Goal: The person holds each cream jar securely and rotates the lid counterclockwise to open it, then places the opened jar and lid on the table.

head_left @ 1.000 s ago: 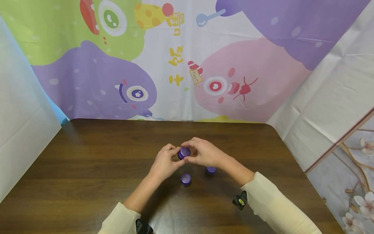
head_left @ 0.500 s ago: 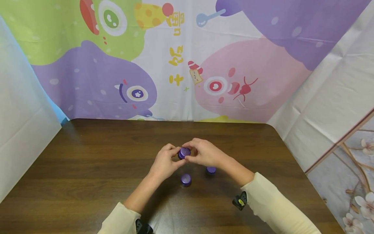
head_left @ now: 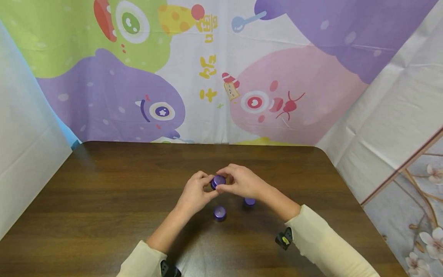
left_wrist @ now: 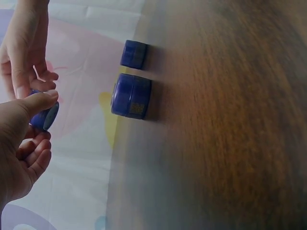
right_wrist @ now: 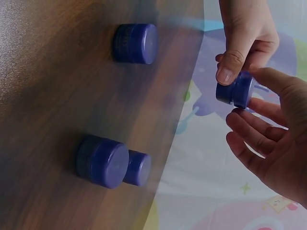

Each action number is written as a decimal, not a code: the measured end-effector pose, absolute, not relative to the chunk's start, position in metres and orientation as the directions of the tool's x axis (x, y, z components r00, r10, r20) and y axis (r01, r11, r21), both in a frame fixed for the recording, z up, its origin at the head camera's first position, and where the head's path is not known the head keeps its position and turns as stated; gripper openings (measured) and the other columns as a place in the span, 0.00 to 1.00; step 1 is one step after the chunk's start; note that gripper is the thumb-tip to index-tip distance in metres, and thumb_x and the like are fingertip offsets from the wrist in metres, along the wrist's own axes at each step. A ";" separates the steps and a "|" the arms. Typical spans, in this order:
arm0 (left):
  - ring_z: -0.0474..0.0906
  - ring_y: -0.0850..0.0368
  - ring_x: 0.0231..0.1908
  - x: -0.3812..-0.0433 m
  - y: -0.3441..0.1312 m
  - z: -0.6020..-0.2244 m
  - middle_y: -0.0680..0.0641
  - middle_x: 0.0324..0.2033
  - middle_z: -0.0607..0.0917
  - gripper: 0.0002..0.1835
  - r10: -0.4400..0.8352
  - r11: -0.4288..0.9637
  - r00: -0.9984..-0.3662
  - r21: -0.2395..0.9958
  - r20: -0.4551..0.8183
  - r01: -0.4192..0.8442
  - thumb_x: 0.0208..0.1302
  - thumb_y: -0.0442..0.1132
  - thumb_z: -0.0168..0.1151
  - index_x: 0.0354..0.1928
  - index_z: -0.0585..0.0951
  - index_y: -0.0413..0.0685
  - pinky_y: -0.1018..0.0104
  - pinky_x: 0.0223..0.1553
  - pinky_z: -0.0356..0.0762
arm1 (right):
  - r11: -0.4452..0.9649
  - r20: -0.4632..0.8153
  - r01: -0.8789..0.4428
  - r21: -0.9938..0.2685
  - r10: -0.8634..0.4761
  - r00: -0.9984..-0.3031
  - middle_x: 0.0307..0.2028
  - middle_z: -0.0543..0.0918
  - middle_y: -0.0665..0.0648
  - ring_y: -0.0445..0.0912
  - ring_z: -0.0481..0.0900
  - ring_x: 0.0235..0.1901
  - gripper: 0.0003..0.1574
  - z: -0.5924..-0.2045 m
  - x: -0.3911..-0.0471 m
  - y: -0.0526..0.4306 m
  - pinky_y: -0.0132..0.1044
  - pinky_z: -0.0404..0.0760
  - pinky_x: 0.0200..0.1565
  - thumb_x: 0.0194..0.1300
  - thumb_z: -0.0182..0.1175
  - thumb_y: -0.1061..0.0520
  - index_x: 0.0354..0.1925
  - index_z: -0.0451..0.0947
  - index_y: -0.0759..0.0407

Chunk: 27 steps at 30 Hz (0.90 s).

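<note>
A small purple jar (head_left: pixel 218 181) is held between both hands above the middle of the table. My left hand (head_left: pixel 194 193) grips its lower body between thumb and fingers. From the other side, my right hand (head_left: pixel 245 181) pinches the shiny lid (right_wrist: pixel 244 89). A narrow gap shows between lid and body in the right wrist view. One similar purple jar (head_left: pixel 219 213) stands upright on the table nearer the person, and another jar (head_left: pixel 249 201) is partly covered by the right forearm. The right wrist view also shows a smaller jar (right_wrist: pixel 139 168), hidden behind the arm in the head view.
The brown wooden table (head_left: pixel 114 200) reaches back to a printed cartoon curtain (head_left: pixel 207 127). White cloth (head_left: pixel 31 127) hangs at the left, and a floral panel (head_left: pixel 412 215) stands at the right. Black wrist cameras sit at both sleeves.
My right thumb and fingers have shifted slightly around the lid, the thumb moving a little left across its front. The left hand and the standing jars stay in place.
</note>
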<state>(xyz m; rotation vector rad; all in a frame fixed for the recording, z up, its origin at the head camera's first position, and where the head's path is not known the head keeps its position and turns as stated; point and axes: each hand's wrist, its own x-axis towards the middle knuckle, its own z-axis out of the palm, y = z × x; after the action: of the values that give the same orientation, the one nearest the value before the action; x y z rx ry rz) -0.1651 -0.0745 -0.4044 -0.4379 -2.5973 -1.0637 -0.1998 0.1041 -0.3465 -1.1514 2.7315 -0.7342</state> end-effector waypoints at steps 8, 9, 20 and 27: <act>0.73 0.56 0.32 -0.165 -0.075 -0.405 0.47 0.33 0.79 0.25 0.163 0.675 -0.903 0.622 0.398 0.396 0.48 0.42 0.73 0.47 0.82 0.34 0.67 0.34 0.74 | 0.574 0.110 -0.684 -0.449 -0.725 -0.680 0.42 0.78 0.55 0.48 0.81 0.40 0.26 -0.347 -0.200 0.102 0.33 0.80 0.41 0.59 0.64 0.55 0.54 0.75 0.60; 0.72 0.57 0.32 -0.165 -0.075 -0.405 0.47 0.33 0.79 0.25 0.161 0.677 -0.904 0.622 0.397 0.394 0.48 0.42 0.73 0.47 0.82 0.35 0.67 0.34 0.74 | 0.574 0.107 -0.680 -0.456 -0.724 -0.682 0.43 0.78 0.55 0.48 0.80 0.41 0.26 -0.347 -0.200 0.102 0.34 0.80 0.42 0.59 0.64 0.54 0.55 0.74 0.60; 0.73 0.54 0.32 -0.166 -0.076 -0.405 0.47 0.32 0.79 0.25 0.165 0.673 -0.900 0.621 0.403 0.401 0.48 0.44 0.73 0.47 0.82 0.35 0.67 0.34 0.73 | 0.581 0.126 -0.670 -0.461 -0.705 -0.698 0.41 0.78 0.55 0.47 0.81 0.39 0.23 -0.347 -0.200 0.100 0.33 0.81 0.41 0.58 0.65 0.55 0.51 0.77 0.61; 0.72 0.57 0.32 -0.166 -0.076 -0.405 0.47 0.32 0.79 0.26 0.163 0.677 -0.905 0.623 0.392 0.392 0.49 0.43 0.73 0.48 0.81 0.35 0.67 0.34 0.73 | 0.574 0.093 -0.656 -0.490 -0.714 -0.694 0.45 0.77 0.55 0.45 0.80 0.41 0.26 -0.347 -0.200 0.100 0.33 0.81 0.43 0.58 0.65 0.55 0.54 0.75 0.60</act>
<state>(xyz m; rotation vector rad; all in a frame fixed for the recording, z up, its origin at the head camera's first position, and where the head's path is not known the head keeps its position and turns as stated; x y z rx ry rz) -0.1658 -0.0761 -0.4053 -0.4409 -2.5872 -1.0650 -0.2001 0.0997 -0.3470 -1.1735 2.6834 -0.7622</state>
